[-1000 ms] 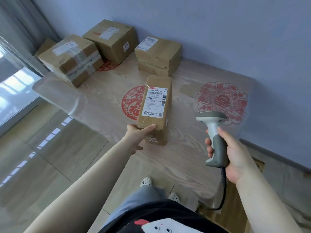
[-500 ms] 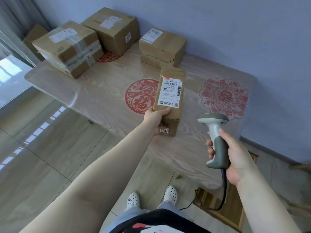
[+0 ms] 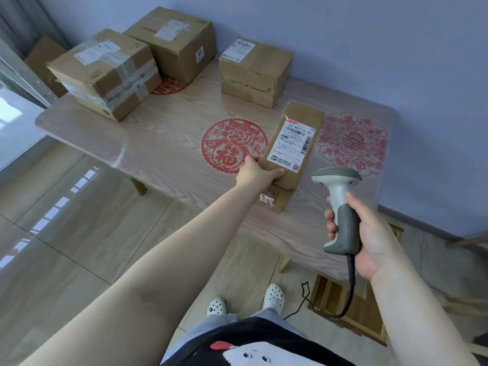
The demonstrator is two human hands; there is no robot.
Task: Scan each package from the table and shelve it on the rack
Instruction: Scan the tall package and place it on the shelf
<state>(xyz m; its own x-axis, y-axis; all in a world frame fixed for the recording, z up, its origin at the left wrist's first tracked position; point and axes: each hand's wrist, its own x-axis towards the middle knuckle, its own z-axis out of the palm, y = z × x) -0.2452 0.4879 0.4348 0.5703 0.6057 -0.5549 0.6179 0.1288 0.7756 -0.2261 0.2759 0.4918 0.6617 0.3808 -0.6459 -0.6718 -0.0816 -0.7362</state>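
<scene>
My left hand (image 3: pixel 257 175) grips the near end of a long narrow cardboard package (image 3: pixel 294 146), tilted with its white shipping label facing up, above the wooden table (image 3: pixel 158 154). My right hand (image 3: pixel 364 233) holds a grey and white barcode scanner (image 3: pixel 340 207) upright, just to the right of and nearer than the package, its head level with the package's lower end. The scanner's black cable hangs down to the floor.
Three larger cardboard boxes stand at the table's back: a taped one (image 3: pixel 105 72) at left, a big one (image 3: pixel 174 38) behind it, a smaller one (image 3: pixel 254 71) at middle. Red paper-cut decorations (image 3: pixel 232 143) lie under the table's clear cover. A wooden crate (image 3: pixel 348 307) sits on the floor at right.
My left hand has lifted the narrow package's near end and carried it rightward, closer to the scanner. The view shifted left and back. My right hand keeps the scanner about where it was.
</scene>
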